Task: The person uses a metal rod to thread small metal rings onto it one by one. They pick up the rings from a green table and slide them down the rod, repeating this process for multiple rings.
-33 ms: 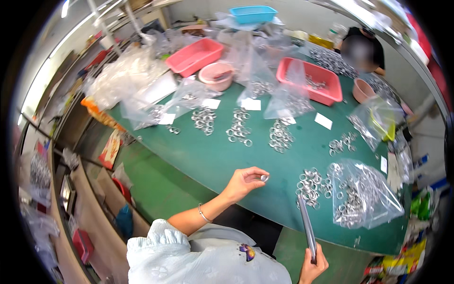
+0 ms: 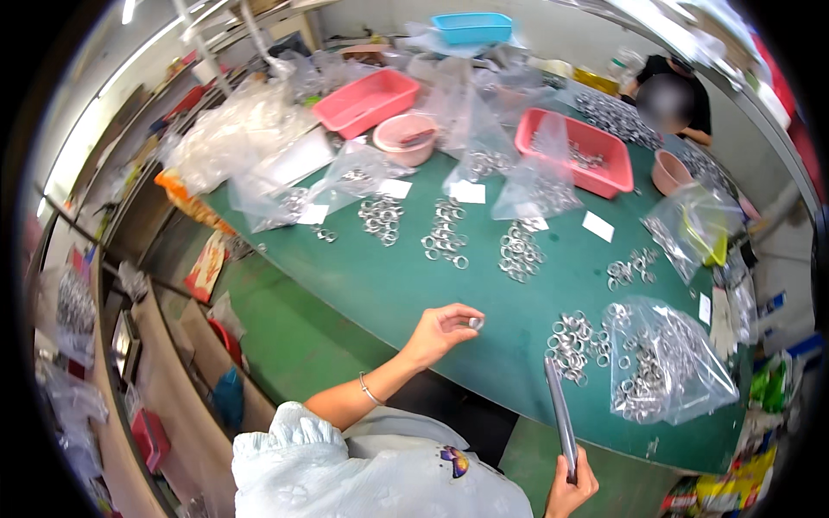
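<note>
Beneath the clear bag (image 2: 712,393), table (image 2: 371,285): green top, extending left of the bag and beyond it.
Trays: two red trays (image 2: 367,99), both beyond the bag and to its left; the one closer to it contains silvery rings.
Bag: clear plastic, loaded with silvery rings, lying down.
Rod: one grey rod (image 2: 561,414), slim and tilted, left of the bag, upper end at the ring pile (image 2: 572,345).
Left hand (image 2: 445,333): well left of the bag, thumb and fingers pinched on a small ring (image 2: 476,324).
Right hand (image 2: 574,485): to the bag's near left, wrapped around the rod's lower end.
Ring pile: loose, silvery, just left of the bag.
White cards (image 2: 598,226): several, flat, mostly beyond the bag.
Small ring: silvery, left of the bag, in the left hand.
</note>
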{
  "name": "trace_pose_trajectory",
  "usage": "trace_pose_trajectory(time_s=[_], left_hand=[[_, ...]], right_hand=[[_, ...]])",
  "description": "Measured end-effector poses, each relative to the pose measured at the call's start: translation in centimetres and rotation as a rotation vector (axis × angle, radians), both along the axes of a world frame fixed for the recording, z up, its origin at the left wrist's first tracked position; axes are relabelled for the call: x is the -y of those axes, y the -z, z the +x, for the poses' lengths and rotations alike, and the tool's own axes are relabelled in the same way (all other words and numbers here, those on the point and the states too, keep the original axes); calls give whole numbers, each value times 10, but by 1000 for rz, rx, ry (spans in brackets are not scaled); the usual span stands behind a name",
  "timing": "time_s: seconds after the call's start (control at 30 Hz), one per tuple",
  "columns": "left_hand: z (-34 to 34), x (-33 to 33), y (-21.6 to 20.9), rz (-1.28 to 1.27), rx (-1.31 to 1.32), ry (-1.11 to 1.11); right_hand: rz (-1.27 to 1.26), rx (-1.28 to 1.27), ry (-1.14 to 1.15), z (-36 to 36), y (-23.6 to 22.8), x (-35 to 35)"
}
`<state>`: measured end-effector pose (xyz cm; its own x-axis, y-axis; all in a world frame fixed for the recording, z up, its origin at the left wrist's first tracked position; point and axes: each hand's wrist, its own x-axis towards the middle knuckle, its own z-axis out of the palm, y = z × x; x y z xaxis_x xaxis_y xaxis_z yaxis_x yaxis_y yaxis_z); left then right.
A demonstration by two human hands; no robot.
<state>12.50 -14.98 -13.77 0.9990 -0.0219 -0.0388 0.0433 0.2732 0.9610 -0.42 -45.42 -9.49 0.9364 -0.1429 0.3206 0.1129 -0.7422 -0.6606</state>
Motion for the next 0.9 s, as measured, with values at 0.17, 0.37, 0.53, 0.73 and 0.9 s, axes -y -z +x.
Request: trace_pose_trajectory(time_s=[0.17, 0.37, 0.53, 0.73, 0.9], left_hand=[[-23, -93, 43, 621, -30, -515], [-29, -171, 57, 923, -39, -864], [3, -246, 69, 1077, 107, -1019], [23, -128, 34, 1016, 245, -863], [30, 15, 30, 836, 395, -11]], right_hand=[[8, -39, -50, 6, 8, -8], [12, -63, -83, 8, 6, -15], [-2, -42, -110, 7, 2, -15], [34, -60, -4, 7, 27, 1], [166, -67, 229, 3, 20, 10]])
